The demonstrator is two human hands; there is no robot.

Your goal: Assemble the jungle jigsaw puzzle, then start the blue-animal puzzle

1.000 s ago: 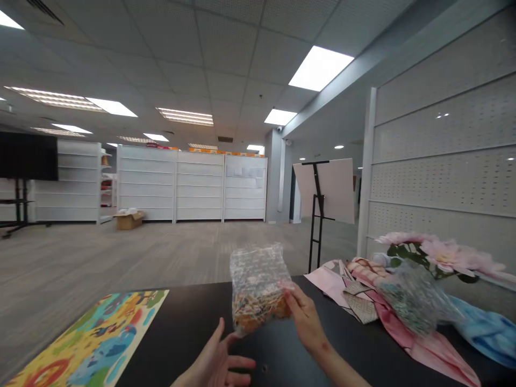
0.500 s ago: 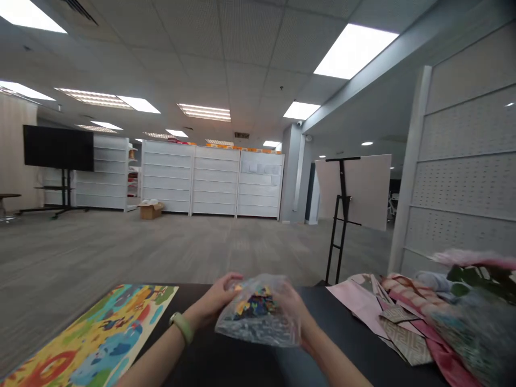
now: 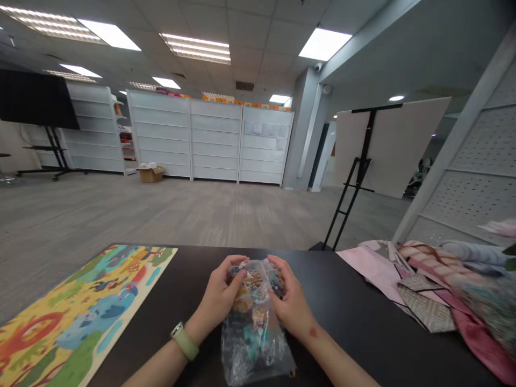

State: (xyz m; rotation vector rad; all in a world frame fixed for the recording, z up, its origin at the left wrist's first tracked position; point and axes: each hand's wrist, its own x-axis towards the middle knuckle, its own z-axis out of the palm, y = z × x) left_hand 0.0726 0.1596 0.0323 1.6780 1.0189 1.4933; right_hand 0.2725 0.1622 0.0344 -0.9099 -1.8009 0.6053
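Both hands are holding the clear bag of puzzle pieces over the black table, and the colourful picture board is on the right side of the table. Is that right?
Not quite. The head view shows the colourful picture board on the left side of the black table, not the right; patterned papers lie on the right. The rest holds: the left hand and right hand both grip the clear bag of puzzle pieces over the table.

Left hand and right hand close together, fingers curled.

You see a clear, crinkled, glossy plastic bag on a smooth matt black table, a printed matt board, and soft folded patterned cloths.
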